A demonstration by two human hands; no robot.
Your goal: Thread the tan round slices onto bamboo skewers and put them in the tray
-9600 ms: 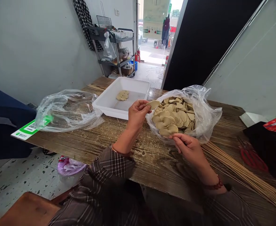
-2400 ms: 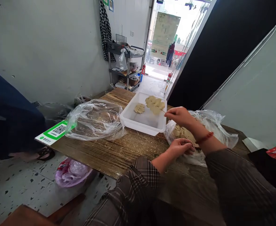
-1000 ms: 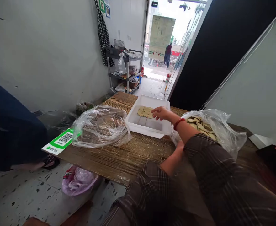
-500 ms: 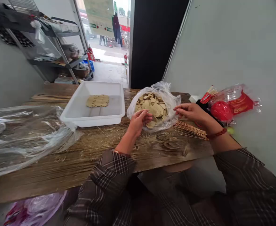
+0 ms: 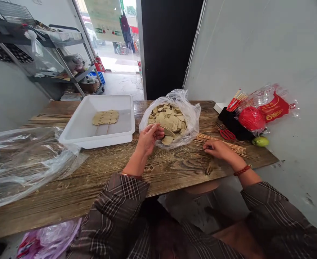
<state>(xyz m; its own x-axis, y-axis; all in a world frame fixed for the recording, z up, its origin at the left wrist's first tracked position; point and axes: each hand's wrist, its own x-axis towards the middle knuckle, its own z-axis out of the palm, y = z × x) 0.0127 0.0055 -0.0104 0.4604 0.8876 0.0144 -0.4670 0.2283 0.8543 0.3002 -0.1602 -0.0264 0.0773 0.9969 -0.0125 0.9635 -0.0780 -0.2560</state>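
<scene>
A clear plastic bag [image 5: 192,117] full of thin tan slices [image 5: 172,118] lies open on the wooden table [image 5: 107,172]. At its near left edge my left hand [image 5: 148,138] pinches a tan slice. My right hand [image 5: 215,149] rests at the near side of a bundle of thin wooden sticks [image 5: 235,147], fingers curled together; whether a stick is between them is too small to tell. Left of the bag stands a white tray [image 5: 96,140], with skewered tan slices [image 5: 105,117] inside.
Clear plastic sheeting [image 5: 26,162] covers the table's left part. At the right are a black box [image 5: 234,124], red scissors [image 5: 227,134], a green fruit [image 5: 260,141] and red packages [image 5: 274,108]. A shelf rack [image 5: 66,43] stands behind.
My right hand has moved from the bag's right edge down to the sticks. My left hand stays at the bag's near left edge. The view has shifted right.
</scene>
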